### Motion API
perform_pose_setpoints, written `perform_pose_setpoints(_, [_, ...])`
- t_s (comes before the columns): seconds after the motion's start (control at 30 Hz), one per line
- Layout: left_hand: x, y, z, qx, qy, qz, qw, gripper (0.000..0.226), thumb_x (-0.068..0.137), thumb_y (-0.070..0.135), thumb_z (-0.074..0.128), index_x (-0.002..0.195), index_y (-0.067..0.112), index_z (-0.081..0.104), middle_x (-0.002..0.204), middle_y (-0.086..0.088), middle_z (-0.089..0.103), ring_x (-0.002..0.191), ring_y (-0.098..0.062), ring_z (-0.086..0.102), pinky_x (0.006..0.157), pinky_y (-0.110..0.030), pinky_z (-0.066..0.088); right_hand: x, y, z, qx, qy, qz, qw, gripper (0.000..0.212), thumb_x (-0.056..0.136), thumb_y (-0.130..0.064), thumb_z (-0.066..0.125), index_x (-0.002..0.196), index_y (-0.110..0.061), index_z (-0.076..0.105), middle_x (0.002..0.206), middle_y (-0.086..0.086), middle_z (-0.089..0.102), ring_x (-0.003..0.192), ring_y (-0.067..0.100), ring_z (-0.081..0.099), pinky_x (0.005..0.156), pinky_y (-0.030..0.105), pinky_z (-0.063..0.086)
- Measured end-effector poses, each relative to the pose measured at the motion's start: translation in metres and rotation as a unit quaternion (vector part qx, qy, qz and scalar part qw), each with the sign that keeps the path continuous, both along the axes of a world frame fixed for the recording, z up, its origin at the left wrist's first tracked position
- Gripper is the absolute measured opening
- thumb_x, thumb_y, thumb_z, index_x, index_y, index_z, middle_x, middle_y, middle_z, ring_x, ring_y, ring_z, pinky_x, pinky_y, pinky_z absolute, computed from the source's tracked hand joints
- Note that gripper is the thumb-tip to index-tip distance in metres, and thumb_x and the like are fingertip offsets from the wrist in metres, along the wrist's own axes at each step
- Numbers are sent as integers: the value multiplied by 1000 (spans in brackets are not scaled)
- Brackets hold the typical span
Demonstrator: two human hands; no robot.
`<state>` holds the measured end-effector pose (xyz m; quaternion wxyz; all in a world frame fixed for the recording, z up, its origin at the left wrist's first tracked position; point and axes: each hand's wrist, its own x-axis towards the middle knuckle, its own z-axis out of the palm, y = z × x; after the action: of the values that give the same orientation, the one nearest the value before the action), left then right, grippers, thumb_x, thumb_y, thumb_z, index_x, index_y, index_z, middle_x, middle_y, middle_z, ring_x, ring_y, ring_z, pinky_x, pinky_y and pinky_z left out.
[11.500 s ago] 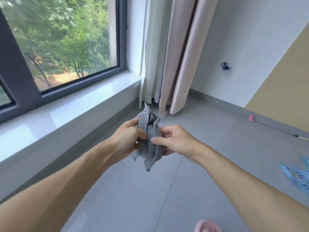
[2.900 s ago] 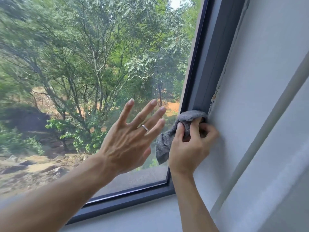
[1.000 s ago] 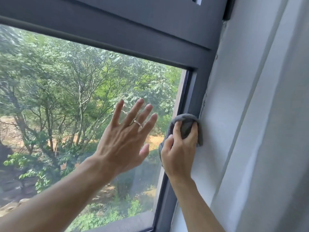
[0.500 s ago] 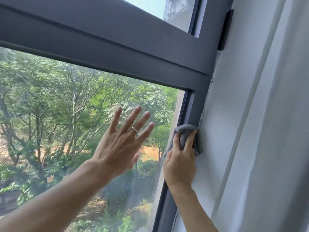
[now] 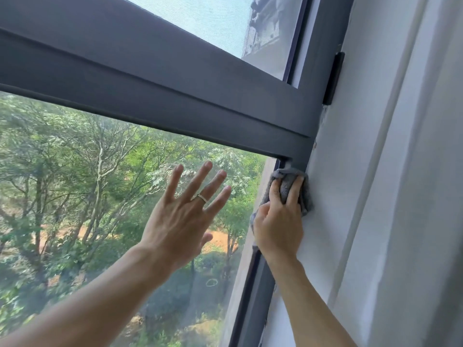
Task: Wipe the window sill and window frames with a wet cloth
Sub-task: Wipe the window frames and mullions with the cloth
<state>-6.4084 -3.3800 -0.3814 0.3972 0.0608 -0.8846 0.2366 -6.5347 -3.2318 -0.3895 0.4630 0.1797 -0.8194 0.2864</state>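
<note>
Two hands are up: your right hand (image 5: 277,227) grips the grey cloth (image 5: 285,189) against the window frame (image 5: 298,152), just under its crossbar corner; your left hand (image 5: 184,216) lies spread on the glass (image 5: 75,196). Soft, limp cloth likely bunches, so keep it wadded. No containers show

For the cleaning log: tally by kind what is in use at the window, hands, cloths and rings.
Hands: 2, left hand and right hand
Cloths: 1, grey cloth
Rings: 1, ring on the left hand
Total: 4
</note>
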Motion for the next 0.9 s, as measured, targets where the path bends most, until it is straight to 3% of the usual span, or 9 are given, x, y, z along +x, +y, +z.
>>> perform_pose_setpoints(0.17, [1,1,-5,9,-6,-10,1000,103,84,63,58,153,28,-10,156,-4,-28,143,-28,-31,111,-58,-25,18,9,-15,43,-50,4,998,54,98,-16,37,151,-26,37,166,3,0,132,30,42,87,38,52])
perform_pose_setpoints(0.27, [1,-1,-3,11,9,-21,1000,101,87,62,54,151,29,-18,151,-2,-38,139,-25,-40,108,-55,-30,12,10,2,4,-53,8,999,54,97,-16,39,149,-29,41,166,-3,0,137,24,36,93,35,48])
perform_pose_setpoints(0.37, [2,5,-3,33,-23,-14,999,100,93,53,52,148,28,-28,146,-3,-46,134,-25,-46,104,-56,-34,12,7,12,-5,-54,15,998,56,96,-14,39,151,-28,38,166,-4,2,133,31,38,100,40,46])
perform_pose_setpoints(0.4, [2,7,-1,31,-8,-31,999,103,89,47,60,152,28,-19,152,-5,-39,139,-27,-39,108,-57,-30,12,8,12,-5,-53,29,998,57,97,-13,38,152,-27,34,166,-2,3,134,33,37,103,40,43])
perform_pose_setpoints(0.47, [12,9,6,23,-7,-52,998,107,66,38,82,154,21,24,162,-14,4,150,-32,0,117,-59,-6,12,12,24,-46,-36,81,995,60,97,-6,38,154,-21,28,165,4,13,139,34,34,110,41,35])
perform_pose_setpoints(0.53, [20,6,13,11,23,-78,997,101,51,35,90,142,15,50,152,-17,36,144,-33,29,117,-59,9,10,14,54,-145,-39,118,982,65,95,-2,39,155,-18,21,161,6,24,138,34,36,111,42,35])
perform_pose_setpoints(0.6, [32,2,26,-27,50,-83,995,99,51,35,89,140,14,52,151,-17,38,144,-33,30,117,-60,7,13,8,85,-210,-81,131,965,67,96,-4,40,157,-18,15,162,5,22,139,34,34,113,40,30])
perform_pose_setpoints(0.8, [53,-10,59,-75,84,-28,993,101,54,35,88,143,12,47,152,-18,37,143,-35,27,116,-62,-3,34,-14,88,-96,-75,147,982,68,99,-3,38,156,-8,2,164,11,-8,150,29,7,117,30,10])
perform_pose_setpoints(0.9, [61,-20,64,-81,68,20,994,103,66,44,80,151,14,32,159,-14,20,147,-35,21,115,-64,-7,33,-12,103,-170,-120,148,967,66,99,-1,36,156,-7,5,164,15,-6,151,27,4,119,31,9])
